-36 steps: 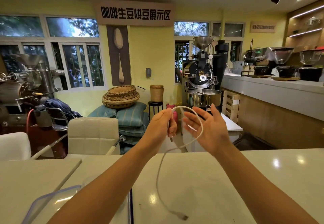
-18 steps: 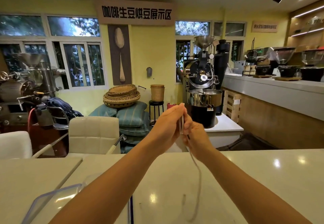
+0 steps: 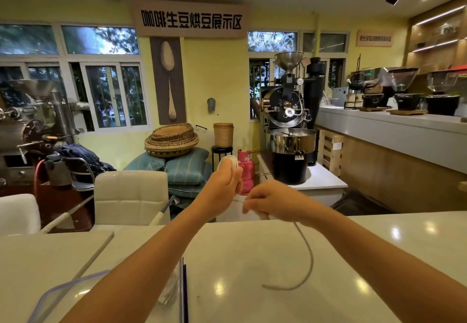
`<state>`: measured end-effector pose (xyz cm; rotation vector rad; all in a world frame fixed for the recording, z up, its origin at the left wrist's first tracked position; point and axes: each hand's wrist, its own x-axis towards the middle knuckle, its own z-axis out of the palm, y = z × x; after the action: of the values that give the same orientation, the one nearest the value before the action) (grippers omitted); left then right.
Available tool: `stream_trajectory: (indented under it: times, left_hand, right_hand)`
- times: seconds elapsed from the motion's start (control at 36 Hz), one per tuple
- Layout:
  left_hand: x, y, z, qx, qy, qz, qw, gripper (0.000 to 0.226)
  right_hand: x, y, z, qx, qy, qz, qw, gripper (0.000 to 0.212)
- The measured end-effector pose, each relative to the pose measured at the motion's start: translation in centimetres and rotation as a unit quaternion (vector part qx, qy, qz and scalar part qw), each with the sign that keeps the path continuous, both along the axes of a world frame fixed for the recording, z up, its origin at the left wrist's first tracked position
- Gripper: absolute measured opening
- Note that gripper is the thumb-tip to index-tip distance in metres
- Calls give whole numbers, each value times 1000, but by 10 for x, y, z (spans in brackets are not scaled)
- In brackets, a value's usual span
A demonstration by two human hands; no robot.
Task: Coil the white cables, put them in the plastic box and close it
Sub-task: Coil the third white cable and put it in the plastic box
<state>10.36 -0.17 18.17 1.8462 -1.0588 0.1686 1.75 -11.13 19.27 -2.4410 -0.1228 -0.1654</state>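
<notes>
My left hand (image 3: 225, 183) is raised above the far edge of the white table (image 3: 252, 259) and is closed around a small coil of white cable (image 3: 228, 159), whose loops stick out over the fingers. My right hand (image 3: 273, 202), just right of it and a little lower, pinches the same cable. From that hand the loose tail (image 3: 307, 259) hangs down in a blurred curve over the table. The clear plastic box (image 3: 180, 287) stands open at the bottom centre, mostly hidden under my left forearm, with a coiled white cable inside. Its blue-rimmed lid (image 3: 50, 297) lies at the bottom left.
Two cream chairs (image 3: 131, 196) stand behind the table on the left. Beyond are cushions, woven baskets, a pink gas cylinder (image 3: 246, 171) and a coffee roaster (image 3: 290, 130). A long counter (image 3: 391, 130) with grinders runs along the right.
My right hand has dropped away from the left and moved right, drawing the cable down. More loops now show in my left hand, and the hanging tail has swung to the right.
</notes>
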Motion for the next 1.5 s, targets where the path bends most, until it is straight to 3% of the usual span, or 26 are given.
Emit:
stream_trajectory:
  times: [0.17,0.28,0.42,0.61,0.78,0.83,0.94,1.06,1.17,1.25,1.39,1.5]
  left_hand:
    - [-4,4,-7,54,50,-30,997,33]
    - [-18,8,-8,28,83,-82,993,41]
    - [-39,13,-3,57,104,-166,979,36]
    - [-50,19,4,36,171,-254,951,32]
    - [-59,20,16,-20,223,-320,921,28]
    - [-59,18,19,-39,233,-323,917,29]
    - [-53,15,23,-75,215,-272,935,33]
    - [-44,14,21,-61,157,-187,968,34]
    - [-32,14,13,-48,104,-116,987,32]
    - [-26,13,7,-24,54,-72,996,31]
    - [-17,16,2,17,4,-38,999,30]
    - [-12,24,-1,49,36,-52,997,30]
  right_hand:
    - [-4,-14,32,-48,-48,-1,998,20]
    - [-1,-25,47,-61,-77,1,995,22]
    - [0,-36,53,-17,-115,6,993,21]
    - [3,-53,42,198,-140,37,969,23]
    - [18,-45,3,425,-112,26,898,12]
    - [22,-32,-11,455,-94,20,885,12]
    - [22,-6,-34,374,-53,-35,925,27]
    - [13,14,-43,338,1,33,941,20]
    - [4,22,-40,302,20,33,953,13]
    - [-2,22,-36,218,43,30,974,26]
    - [-13,18,-20,209,124,66,968,38]
    - [-22,10,1,191,118,87,971,24]
